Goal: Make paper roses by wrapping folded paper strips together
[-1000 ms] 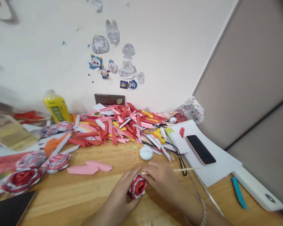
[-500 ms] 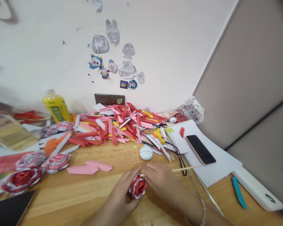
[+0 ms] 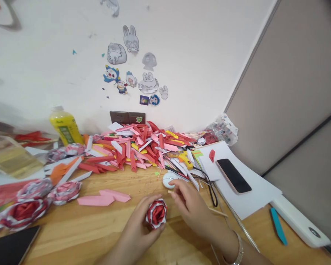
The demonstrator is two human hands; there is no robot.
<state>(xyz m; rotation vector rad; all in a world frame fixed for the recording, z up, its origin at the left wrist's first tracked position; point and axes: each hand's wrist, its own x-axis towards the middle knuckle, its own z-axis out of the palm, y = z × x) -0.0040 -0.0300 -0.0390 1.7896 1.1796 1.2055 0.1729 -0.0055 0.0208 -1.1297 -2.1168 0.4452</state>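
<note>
Near the front of the wooden table, my left hand (image 3: 139, 230) is curled round a red and white folded-paper rose (image 3: 156, 213), which faces up toward me. To its right, my right hand (image 3: 191, 206) pinches a thin wooden stick (image 3: 217, 211); the stick's pale tip shows at the fingertips and its other end shows past the hand. A gap separates the stick's tip from the rose. Just behind the right fingertips is a round white object (image 3: 168, 179), partly covered by them.
Folded paper strips (image 3: 132, 147) are heaped along the wall, with a yellow glue gun (image 3: 185, 159) beside them. Finished paper roses (image 3: 24, 213) and a yellow bottle (image 3: 66, 127) are at the left. A phone (image 3: 234, 176) lies on white sheets (image 3: 253, 195) at the right.
My right hand has drawn the stick away from the rose and moved slightly right. The rose has shifted a little left in my left hand and now shows more of its face.
</note>
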